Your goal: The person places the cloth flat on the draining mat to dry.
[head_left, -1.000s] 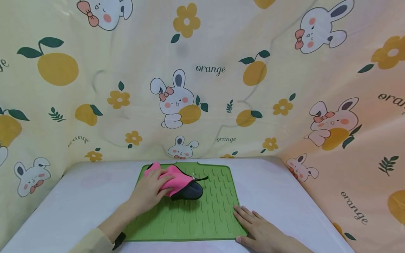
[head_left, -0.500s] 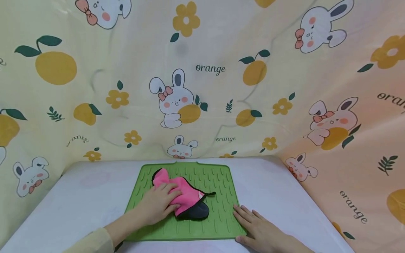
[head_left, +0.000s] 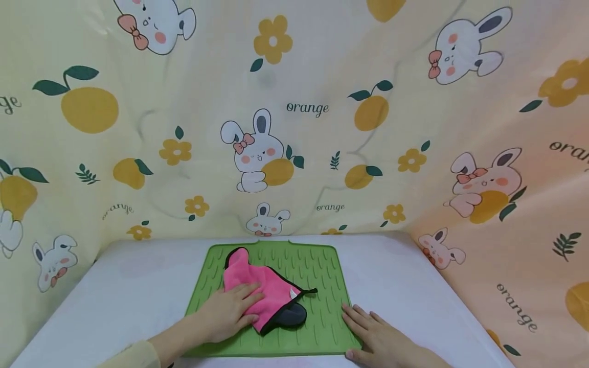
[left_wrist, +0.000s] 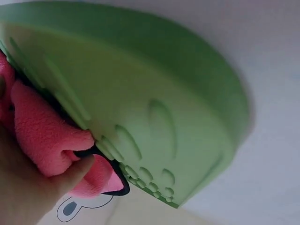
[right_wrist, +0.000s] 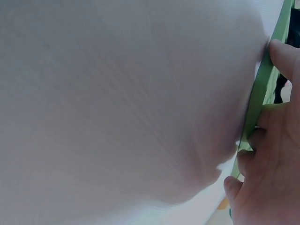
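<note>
A pink cloth (head_left: pixel 271 301) with black edging, a small loop and a dark grey underside lies folded over on a green ridged mat (head_left: pixel 230 348). My left hand (head_left: pixel 230 312) grips it at its near left part, and in the left wrist view the pink fabric bunches beside the thumb. At the mat's near right corner rests my right hand (head_left: pixel 382 335), fingers straight over the edge and thumb near the corner. From the right wrist view, the fingertips (right_wrist: pixel 276 49) touch the mat's green rim.
The mat lies on a white table (head_left: pixel 391 276). Behind it and at the sides hangs a cream curtain (head_left: pixel 313 153) printed with rabbits, oranges and flowers.
My left hand has moved the pink cloth from the far left part of the mat toward the near middle. The right hand stays at the mat's edge. The head view has shifted slightly.
</note>
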`<state>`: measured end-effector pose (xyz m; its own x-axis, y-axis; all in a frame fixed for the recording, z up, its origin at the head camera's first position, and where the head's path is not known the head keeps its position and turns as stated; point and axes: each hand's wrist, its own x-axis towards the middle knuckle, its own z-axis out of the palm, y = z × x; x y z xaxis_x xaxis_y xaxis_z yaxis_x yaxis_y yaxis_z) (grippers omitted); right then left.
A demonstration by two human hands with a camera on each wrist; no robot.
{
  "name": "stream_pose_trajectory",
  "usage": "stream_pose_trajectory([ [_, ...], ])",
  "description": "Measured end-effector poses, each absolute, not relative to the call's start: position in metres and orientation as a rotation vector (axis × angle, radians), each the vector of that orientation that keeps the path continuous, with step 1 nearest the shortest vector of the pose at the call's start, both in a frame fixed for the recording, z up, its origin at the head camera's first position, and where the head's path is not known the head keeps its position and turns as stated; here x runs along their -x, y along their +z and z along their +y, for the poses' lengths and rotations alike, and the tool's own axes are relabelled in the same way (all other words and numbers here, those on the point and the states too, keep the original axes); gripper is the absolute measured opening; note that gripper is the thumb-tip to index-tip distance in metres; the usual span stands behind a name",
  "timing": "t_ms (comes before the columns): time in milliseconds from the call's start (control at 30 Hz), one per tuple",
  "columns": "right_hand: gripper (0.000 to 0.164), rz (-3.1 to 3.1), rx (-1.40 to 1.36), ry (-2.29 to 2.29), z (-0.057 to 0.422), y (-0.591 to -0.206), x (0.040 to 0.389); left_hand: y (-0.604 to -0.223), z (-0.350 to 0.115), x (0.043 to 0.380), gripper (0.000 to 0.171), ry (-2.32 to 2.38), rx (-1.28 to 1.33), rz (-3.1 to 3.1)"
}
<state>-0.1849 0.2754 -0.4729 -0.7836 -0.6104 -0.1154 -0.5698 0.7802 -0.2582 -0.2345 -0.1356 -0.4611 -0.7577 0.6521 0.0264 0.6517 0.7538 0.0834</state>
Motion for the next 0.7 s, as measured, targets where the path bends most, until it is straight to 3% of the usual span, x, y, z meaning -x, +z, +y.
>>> stream_pose_trajectory([
  [367,0.085,2.817,0.897,-0.396,0.267,-0.456,0.194,-0.461,-0.144,0.234,0.062,0.293,-1.021,2.954],
  [700,0.053,2.979,0.713,-0.833,0.234,-0.437,0.224,-0.447,-0.150,0.234,0.052,0.467,-1.073,3.081],
])
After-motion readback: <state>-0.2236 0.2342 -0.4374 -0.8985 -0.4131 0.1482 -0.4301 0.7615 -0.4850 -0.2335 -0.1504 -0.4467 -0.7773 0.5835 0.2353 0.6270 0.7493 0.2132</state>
